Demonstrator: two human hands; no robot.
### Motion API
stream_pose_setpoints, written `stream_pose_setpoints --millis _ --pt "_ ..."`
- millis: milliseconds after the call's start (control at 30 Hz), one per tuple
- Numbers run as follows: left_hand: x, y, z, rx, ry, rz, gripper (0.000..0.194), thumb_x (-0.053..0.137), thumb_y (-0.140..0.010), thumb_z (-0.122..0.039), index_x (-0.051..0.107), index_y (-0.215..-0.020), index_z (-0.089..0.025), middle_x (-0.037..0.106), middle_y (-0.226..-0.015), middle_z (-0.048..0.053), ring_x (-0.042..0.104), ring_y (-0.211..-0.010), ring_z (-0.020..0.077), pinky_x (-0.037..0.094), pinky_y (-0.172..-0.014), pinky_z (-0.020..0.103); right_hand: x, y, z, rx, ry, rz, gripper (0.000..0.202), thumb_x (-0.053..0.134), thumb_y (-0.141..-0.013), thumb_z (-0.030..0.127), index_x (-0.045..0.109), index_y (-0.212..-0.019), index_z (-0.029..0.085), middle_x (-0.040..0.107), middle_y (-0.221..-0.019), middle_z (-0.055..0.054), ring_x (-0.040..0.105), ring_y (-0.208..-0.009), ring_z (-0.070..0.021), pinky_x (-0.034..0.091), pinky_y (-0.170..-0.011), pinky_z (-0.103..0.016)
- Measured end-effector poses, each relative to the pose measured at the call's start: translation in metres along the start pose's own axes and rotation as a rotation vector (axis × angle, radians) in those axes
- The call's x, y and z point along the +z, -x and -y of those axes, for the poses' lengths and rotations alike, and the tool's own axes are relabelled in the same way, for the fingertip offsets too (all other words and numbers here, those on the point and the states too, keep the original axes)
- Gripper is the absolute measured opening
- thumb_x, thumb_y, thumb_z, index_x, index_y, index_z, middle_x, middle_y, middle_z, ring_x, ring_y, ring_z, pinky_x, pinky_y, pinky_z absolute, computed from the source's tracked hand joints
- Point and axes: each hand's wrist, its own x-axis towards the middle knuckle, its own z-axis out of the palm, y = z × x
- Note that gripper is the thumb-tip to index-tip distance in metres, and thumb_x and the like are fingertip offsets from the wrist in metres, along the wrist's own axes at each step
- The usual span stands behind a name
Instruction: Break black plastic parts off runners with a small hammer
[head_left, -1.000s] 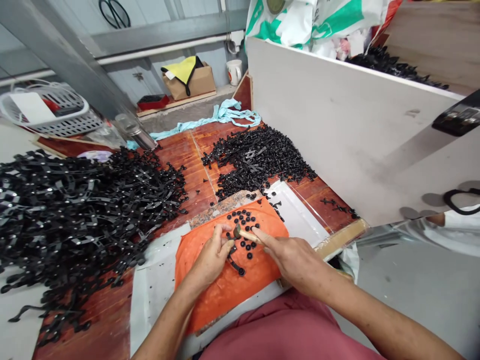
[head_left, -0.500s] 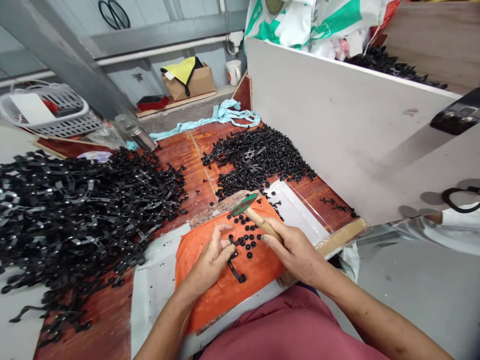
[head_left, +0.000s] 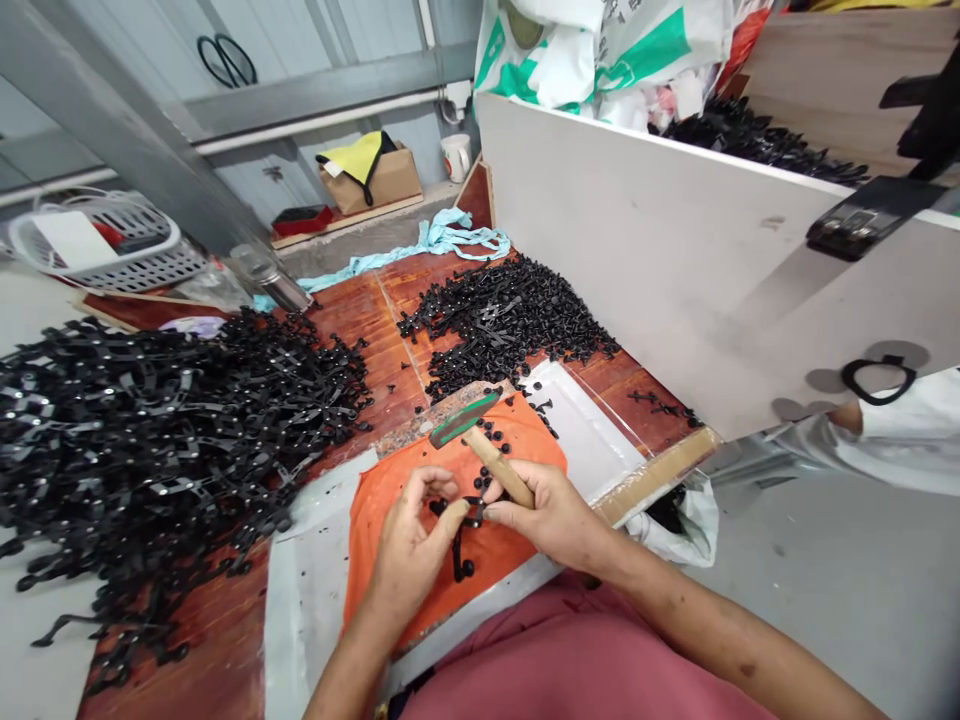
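Note:
My left hand (head_left: 420, 545) is closed, thumb and fingers pinching a black jointed part (head_left: 458, 560) with knobbed ends. My right hand (head_left: 559, 515) is closed around the wooden handle of a hammer (head_left: 495, 465); its green-edged head (head_left: 461, 418) points away from me, above the cloth. The right thumb and fingertip meet at the same black part, beside my left thumb; whether they pinch a small piece there I cannot tell. Under both hands lies an orange cloth (head_left: 375, 530). Several small black round pieces (head_left: 491, 435) rest on it, partly hidden by the hammer and right hand.
A large heap of black jointed parts (head_left: 150, 430) covers the left of the table. A pile of small black pieces (head_left: 517, 320) lies beyond the cloth. A grey panel (head_left: 637, 240) stands on the right. A white basket (head_left: 105, 240) sits at far left.
My right hand has come left and nearer to me with the hammer, and its fingertips now meet the black part at my left hand. The view has shifted slightly.

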Motion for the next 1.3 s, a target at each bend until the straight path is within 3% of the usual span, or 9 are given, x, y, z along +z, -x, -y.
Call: stream_pose_setpoints --millis 100,267,400,533,667,800,933,1100,1300 --pt "-0.010 0.011 -0.006 -0.020 -0.182 -0.170 0.022 0.061 -0.089 -0.039 0.064 -0.104 -0.024 0.067 -0.103 0.005 0.063 -0.098 0.0239 0.047 -0.092 0.036 0.000 0.004 -0.002 -0.023 0.043 -0.073 0.005 0.072 -0.079 0.021 0.069 -0.081 0.018 0.068 -0.078 0.002 0.060 -0.073 -0.0146 0.046 -0.069 -0.025" --pt "-0.004 0.027 -0.011 -0.226 0.112 0.161 0.045 0.056 -0.091 -0.054 0.063 -0.122 -0.023 0.063 -0.075 0.000 0.059 -0.070 0.0181 0.048 -0.068 0.028 0.012 0.014 -0.009 -0.022 -0.012 -0.049 0.004 0.074 -0.078 0.021 0.071 -0.080 0.019 0.072 -0.079 0.001 0.065 -0.075 -0.0162 0.049 -0.072 -0.026" --pt "0.011 0.022 -0.002 -0.339 0.433 0.101 0.057 0.068 -0.081 -0.063 0.063 -0.115 -0.019 0.054 -0.068 -0.005 0.042 -0.053 0.0093 0.037 -0.050 0.020 0.018 0.023 -0.016 0.049 0.004 0.043 0.008 0.077 -0.077 0.021 0.074 -0.084 0.018 0.069 -0.075 0.004 0.061 -0.068 -0.0145 0.046 -0.066 -0.024" --pt "0.002 0.009 0.002 -0.330 0.417 -0.011 0.051 0.077 -0.073 -0.063 0.064 -0.095 -0.019 0.055 -0.072 -0.005 0.049 -0.060 0.0083 0.042 -0.055 0.018 -0.003 0.031 -0.020 0.008 0.074 0.006 0.016 0.068 -0.088 0.030 0.074 -0.097 0.019 0.071 -0.087 0.001 0.064 -0.080 -0.0180 0.047 -0.073 -0.027" --pt "-0.009 0.000 -0.001 -0.430 0.363 0.050 0.051 0.068 -0.078 -0.069 0.056 -0.094 -0.022 0.047 -0.058 -0.010 0.046 -0.045 0.0080 0.038 -0.044 0.018 -0.032 0.039 -0.033 0.002 0.104 -0.152 0.024 0.059 -0.093 0.037 0.070 -0.105 0.019 0.073 -0.094 -0.003 0.065 -0.087 -0.0207 0.049 -0.084 -0.033" --pt "-0.005 -0.006 -0.003 -0.434 0.437 0.166 0.052 0.072 -0.076 -0.064 0.055 -0.101 -0.022 0.048 -0.058 -0.011 0.047 -0.041 0.0065 0.038 -0.042 0.017 -0.042 0.048 -0.052 0.098 0.055 -0.154 0.033 0.059 -0.092 0.036 0.063 -0.120 0.019 0.068 -0.076 0.002 0.061 -0.070 -0.0165 0.048 -0.069 -0.028" --pt "0.002 -0.013 -0.003 -0.426 0.516 0.175 0.052 0.079 -0.072 -0.056 0.053 -0.099 -0.021 0.050 -0.057 -0.012 0.045 -0.037 0.0045 0.034 -0.039 0.015 -0.039 0.052 -0.060 0.130 0.026 -0.124 0.030 0.061 -0.091 0.035 0.064 -0.115 0.018 0.062 -0.070 0.004 0.054 -0.060 -0.0125 0.043 -0.057 -0.023" --pt "0.005 -0.020 -0.003 -0.447 0.568 0.166 0.053 0.081 -0.070 -0.055 0.051 -0.098 -0.022 0.051 -0.052 -0.012 0.035 -0.032 0.0022 0.021 -0.034 0.012 -0.038 0.052 -0.063 0.152 -0.036 -0.103 0.030 0.062 -0.091 0.036 0.063 -0.115 0.018 0.058 -0.067 0.006 0.054 -0.056 -0.0116 0.044 -0.056 -0.023" --pt "0.013 -0.025 -0.002 -0.424 0.577 0.180 0.051 0.080 -0.072 -0.052 0.049 -0.099 -0.022 0.055 -0.051 -0.011 0.040 -0.033 0.0040 0.023 -0.033 0.012 -0.040 0.051 -0.067 0.155 0.020 -0.093 0.030 0.061 -0.093 0.032 0.063 -0.120 0.019 0.058 -0.068 0.006 0.055 -0.059 -0.0117 0.045 -0.058 -0.023"
